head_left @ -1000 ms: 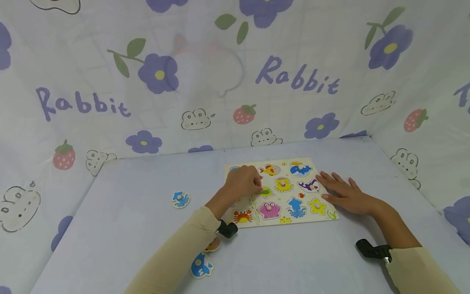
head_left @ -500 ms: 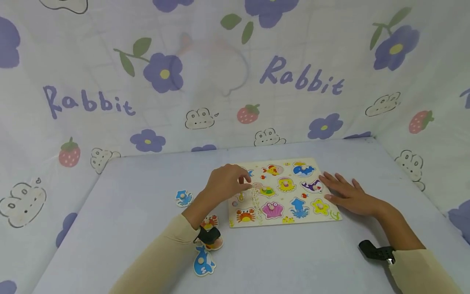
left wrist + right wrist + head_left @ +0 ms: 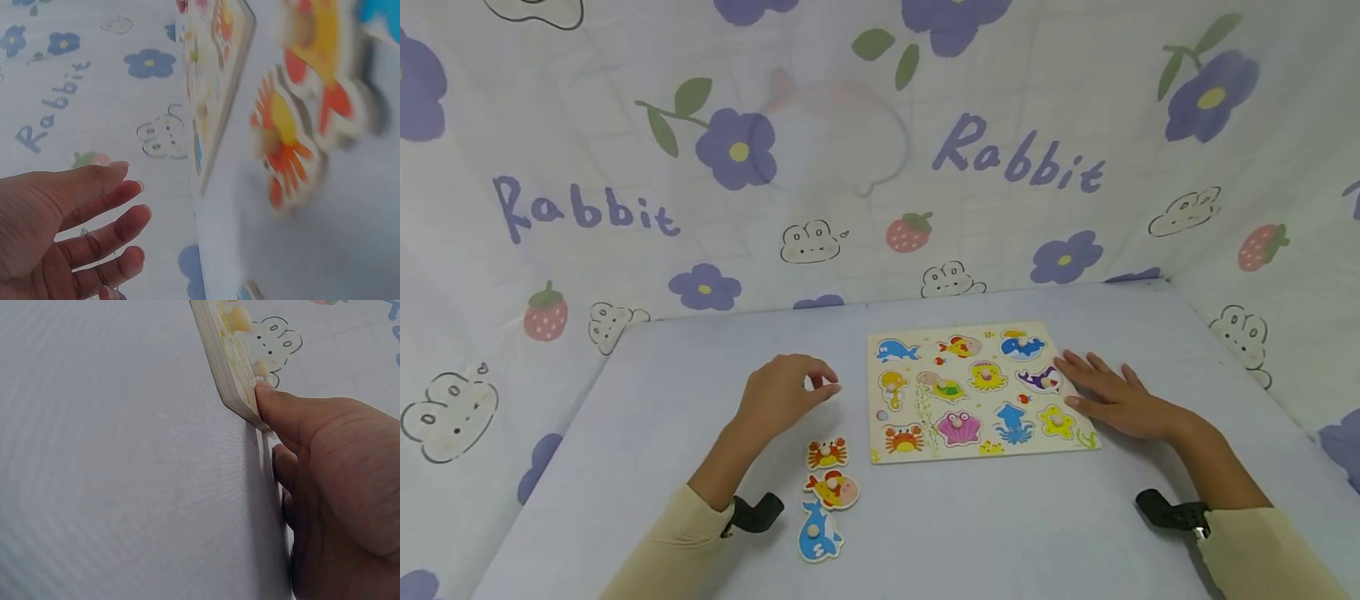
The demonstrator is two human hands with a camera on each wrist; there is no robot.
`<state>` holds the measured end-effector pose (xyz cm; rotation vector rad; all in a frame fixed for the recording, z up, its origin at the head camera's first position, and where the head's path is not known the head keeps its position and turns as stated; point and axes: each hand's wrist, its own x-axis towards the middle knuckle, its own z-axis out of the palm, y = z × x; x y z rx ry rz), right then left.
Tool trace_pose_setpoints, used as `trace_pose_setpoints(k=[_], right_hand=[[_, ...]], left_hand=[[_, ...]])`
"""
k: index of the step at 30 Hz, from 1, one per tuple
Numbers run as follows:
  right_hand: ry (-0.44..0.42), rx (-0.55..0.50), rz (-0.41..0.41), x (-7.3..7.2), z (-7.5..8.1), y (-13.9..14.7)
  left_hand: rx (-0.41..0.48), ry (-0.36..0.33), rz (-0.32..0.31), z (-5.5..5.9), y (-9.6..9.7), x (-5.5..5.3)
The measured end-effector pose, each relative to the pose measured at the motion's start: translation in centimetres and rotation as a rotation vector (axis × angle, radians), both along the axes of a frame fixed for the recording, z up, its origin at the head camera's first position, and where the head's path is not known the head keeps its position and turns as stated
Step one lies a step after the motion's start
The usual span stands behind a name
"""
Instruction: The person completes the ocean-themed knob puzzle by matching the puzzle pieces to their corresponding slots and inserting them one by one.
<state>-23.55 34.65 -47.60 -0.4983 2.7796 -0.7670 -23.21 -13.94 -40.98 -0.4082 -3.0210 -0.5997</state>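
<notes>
Whale puzzle piece (image 3: 820,533), blue and white, lies nearest on the pale table (image 3: 985,525); just beyond it come a yellow-and-red fish piece (image 3: 842,492) and an orange crab piece (image 3: 827,455), in a short column. Past these, the left hand (image 3: 782,393) hovers over the table, left of the puzzle board (image 3: 988,401), fingers loosely bent with gaps between them, thumb tip near the index fingertip. Across from it, the right hand (image 3: 1116,400) rests at the board's right edge, fingers straight and slightly apart, thumb touching the rim. The board lies flat, covered in colourful sea animals (image 3: 959,427). Behind hangs a white curtain (image 3: 842,179) printed with purple flowers (image 3: 718,137).
</notes>
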Motion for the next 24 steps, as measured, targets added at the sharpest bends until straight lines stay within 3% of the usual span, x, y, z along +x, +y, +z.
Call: trace_pose_setpoints(k=[5, 12, 24], right_hand=[[-0.008, -0.002, -0.005, 0.1, 0.1, 0.0], [-0.016, 0.003, -0.010, 0.2, 0.1, 0.1], [-0.019, -0.002, -0.005, 0.2, 0.3, 0.0]], left_hand=[[0.015, 0.008, 0.031, -0.3, -3.1, 0.7], [0.023, 0.011, 0.096, -0.8, -6.5, 0.8], [0.004, -0.018, 0.121, -2.9, -7.9, -0.2]])
